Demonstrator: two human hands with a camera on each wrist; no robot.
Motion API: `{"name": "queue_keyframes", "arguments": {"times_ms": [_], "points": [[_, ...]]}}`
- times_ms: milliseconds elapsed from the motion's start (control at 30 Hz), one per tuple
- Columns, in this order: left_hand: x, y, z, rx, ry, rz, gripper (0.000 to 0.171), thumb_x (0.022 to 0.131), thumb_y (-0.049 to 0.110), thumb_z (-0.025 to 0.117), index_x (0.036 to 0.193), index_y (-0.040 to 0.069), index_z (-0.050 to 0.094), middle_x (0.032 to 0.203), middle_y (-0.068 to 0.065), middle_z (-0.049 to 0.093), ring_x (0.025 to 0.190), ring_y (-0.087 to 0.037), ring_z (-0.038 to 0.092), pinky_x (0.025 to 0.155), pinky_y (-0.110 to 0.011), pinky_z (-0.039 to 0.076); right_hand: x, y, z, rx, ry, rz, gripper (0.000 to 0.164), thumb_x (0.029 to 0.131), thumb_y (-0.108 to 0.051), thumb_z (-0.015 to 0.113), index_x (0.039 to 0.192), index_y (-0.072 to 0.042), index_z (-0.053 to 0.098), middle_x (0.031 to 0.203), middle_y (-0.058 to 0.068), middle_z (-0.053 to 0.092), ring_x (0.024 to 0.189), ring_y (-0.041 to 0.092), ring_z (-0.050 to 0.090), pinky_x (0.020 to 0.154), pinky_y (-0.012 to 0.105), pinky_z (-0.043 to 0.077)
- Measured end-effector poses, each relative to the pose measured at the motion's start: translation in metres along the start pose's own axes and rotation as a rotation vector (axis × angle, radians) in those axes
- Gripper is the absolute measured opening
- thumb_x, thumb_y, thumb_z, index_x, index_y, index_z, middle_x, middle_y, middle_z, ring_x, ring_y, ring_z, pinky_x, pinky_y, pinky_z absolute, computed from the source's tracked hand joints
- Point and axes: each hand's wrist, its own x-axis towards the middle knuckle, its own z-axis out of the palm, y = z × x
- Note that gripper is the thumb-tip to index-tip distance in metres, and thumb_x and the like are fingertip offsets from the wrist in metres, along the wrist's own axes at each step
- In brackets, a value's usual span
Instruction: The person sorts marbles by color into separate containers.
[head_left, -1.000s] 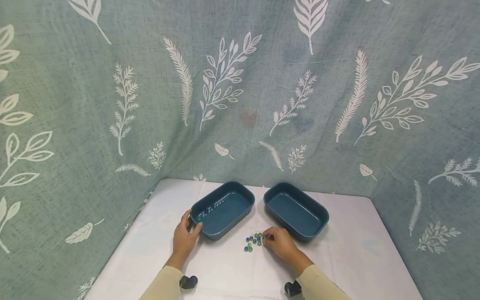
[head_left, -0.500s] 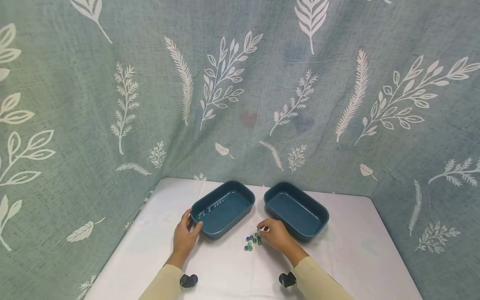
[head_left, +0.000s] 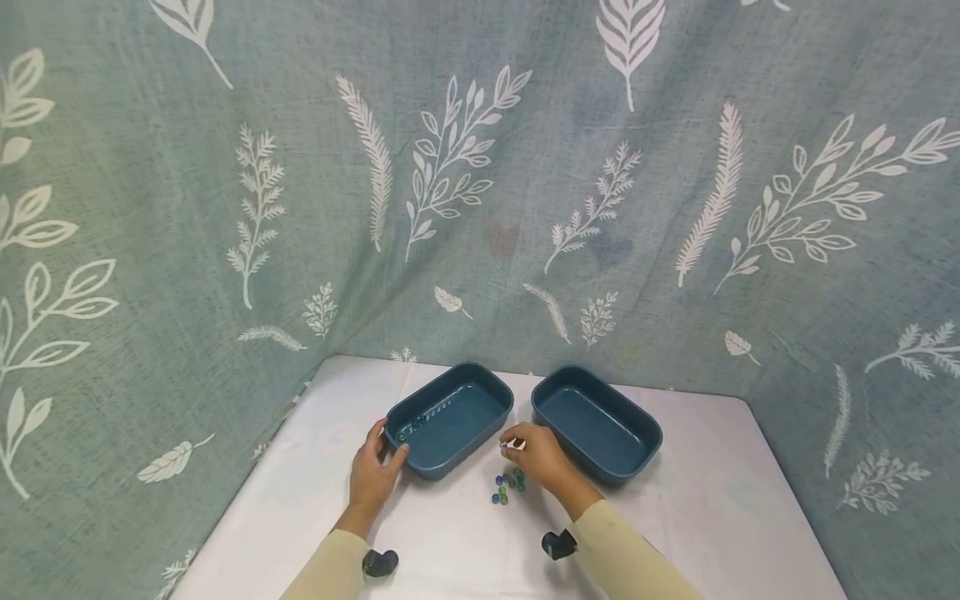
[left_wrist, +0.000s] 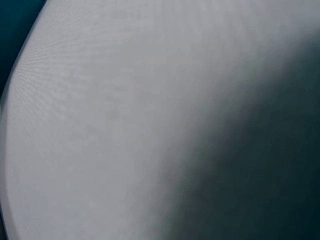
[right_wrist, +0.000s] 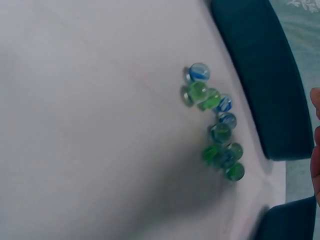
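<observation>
My left hand (head_left: 372, 475) grips the near left corner of a dark blue rectangular dish (head_left: 467, 425), thumb at the rim. Several marbles (head_left: 402, 437) lie inside along its left wall. Near this dish's right side, my right hand (head_left: 542, 454) pinches a small pale bluish marble (head_left: 503, 445) between thumb and fingertips, over the white cloth. Below that hand sits a loose cluster of green and blue glass marbles (head_left: 517, 479). The right wrist view shows this cluster (right_wrist: 199, 91) close up, with finger edges (right_wrist: 316, 145) at its right border.
A second dark blue dish (head_left: 592, 423) stands at the right, angled away from the first, behind the right forearm. White cloth (head_left: 442, 542) covers the table. Leaf-patterned green curtain (head_left: 480, 317) encloses the back and sides. Only cloth, a dish edge and dark blur show in the left wrist view.
My right hand has lifted a marble out of the cluster and moved left and away from me, toward the left dish. The left hand keeps its hold on the dish corner.
</observation>
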Motion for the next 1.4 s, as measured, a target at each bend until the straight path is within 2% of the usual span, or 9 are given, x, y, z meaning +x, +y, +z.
{"name": "queue_keyframes", "arguments": {"times_ms": [167, 400, 567, 733, 1000, 1200, 1400], "points": [[0.000, 0.001, 0.000, 0.005, 0.009, 0.009, 0.070, 0.090, 0.032, 0.070, 0.149, 0.021, 0.035, 0.140, -0.020, 0.050, 0.128, -0.039, 0.047, 0.110, -0.053, 0.029, 0.007, -0.006, -0.001, 0.010, 0.002, -0.004, 0.013, 0.086, -0.015, 0.075, 0.098, -0.019, 0.074, 0.093, -0.012, 0.066, 0.087, 0.011, 0.059, 0.068, 0.025, 0.052], [-0.001, 0.002, -0.002, 0.011, 0.003, -0.004, 0.070, 0.090, 0.033, 0.070, 0.149, 0.021, 0.034, 0.140, -0.021, 0.050, 0.128, -0.038, 0.048, 0.109, -0.054, 0.030, 0.013, -0.014, -0.002, 0.016, -0.005, -0.011, 0.016, 0.087, -0.015, 0.075, 0.102, -0.011, 0.074, 0.095, -0.008, 0.068, 0.086, 0.011, 0.058, 0.069, 0.026, 0.051], [-0.001, 0.000, -0.001, 0.008, -0.001, -0.008, 0.071, 0.090, 0.034, 0.070, 0.149, 0.021, 0.035, 0.140, -0.019, 0.051, 0.128, -0.038, 0.047, 0.109, -0.054, 0.030, 0.018, -0.016, -0.001, 0.020, -0.015, -0.001, 0.016, 0.088, -0.016, 0.074, 0.103, -0.013, 0.074, 0.095, -0.005, 0.067, 0.084, 0.011, 0.057, 0.067, 0.026, 0.051], [0.000, -0.005, 0.001, 0.020, 0.002, -0.001, 0.070, 0.089, 0.038, 0.069, 0.149, 0.025, 0.035, 0.139, -0.018, 0.052, 0.128, -0.038, 0.047, 0.109, -0.055, 0.029, 0.024, -0.020, 0.003, 0.016, -0.036, 0.033, 0.016, 0.087, -0.018, 0.074, 0.104, -0.016, 0.073, 0.091, -0.010, 0.063, 0.081, 0.010, 0.056, 0.066, 0.025, 0.051], [0.000, -0.002, 0.000, 0.014, 0.003, -0.009, 0.070, 0.089, 0.036, 0.070, 0.149, 0.025, 0.035, 0.140, -0.019, 0.051, 0.127, -0.039, 0.047, 0.108, -0.055, 0.031, 0.037, -0.030, 0.009, 0.038, -0.040, -0.016, 0.020, 0.086, -0.018, 0.075, 0.105, -0.011, 0.073, 0.094, -0.009, 0.065, 0.085, 0.009, 0.058, 0.069, 0.025, 0.052], [-0.001, -0.001, -0.001, 0.020, 0.003, -0.005, 0.070, 0.090, 0.033, 0.070, 0.149, 0.024, 0.034, 0.140, -0.019, 0.051, 0.128, -0.038, 0.047, 0.109, -0.054, 0.030, 0.044, -0.031, 0.017, 0.066, -0.046, -0.009, 0.021, 0.086, -0.015, 0.075, 0.106, -0.009, 0.073, 0.095, -0.007, 0.066, 0.083, 0.010, 0.058, 0.069, 0.025, 0.052], [-0.001, 0.001, -0.001, 0.006, 0.017, 0.011, 0.068, 0.089, 0.033, 0.071, 0.147, 0.023, 0.037, 0.139, -0.019, 0.052, 0.127, -0.037, 0.049, 0.109, -0.053, 0.032, 0.053, -0.032, 0.023, 0.025, -0.044, -0.023, 0.020, 0.085, -0.015, 0.076, 0.105, -0.011, 0.074, 0.095, -0.009, 0.066, 0.084, 0.009, 0.058, 0.069, 0.025, 0.052]]}}
